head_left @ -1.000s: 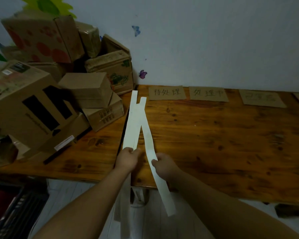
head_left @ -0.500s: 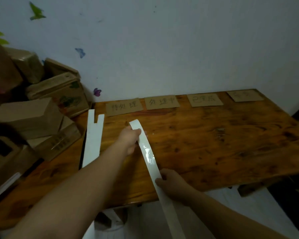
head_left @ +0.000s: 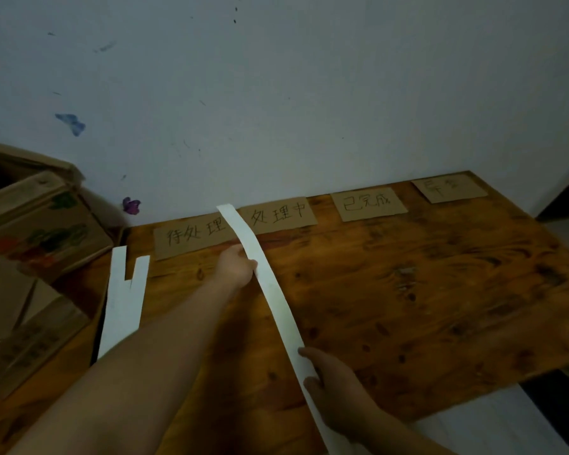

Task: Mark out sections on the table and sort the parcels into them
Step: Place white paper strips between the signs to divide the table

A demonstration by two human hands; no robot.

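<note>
1. Across the wooden table [head_left: 408, 307] I am watching the first divider going into place; no parcel is lying in any section yet.
2. Against the left edge the parcels [head_left: 43, 238] are sitting stacked, mostly slipping out of view as the head camera is turning right. I am counting two for certain and cannot tell beyond that.
3. Running from the near edge toward the wall [head_left: 309, 93], one long white paper strip [head_left: 276, 303] is being held just over the wood. A second ago it was lying with the others at the left. Its far end is now reaching the gap between the first and second label, so I am judging that the first boundary is about to be set.
4. Two spare strips [head_left: 124, 303] are lying side by side and overlapping, just beside the parcels.
5. Both hands are gripping: the left hand [head_left: 235, 269] is pinching the paper strip near its far end, and the right hand [head_left: 332, 382] is pinching it near the table's front edge.
6. Four cardboard labels [head_left: 368, 204] are lining the wall edge, each handwritten.
7. Two butterfly stickers [head_left: 131, 205] are showing on the wall.
</note>
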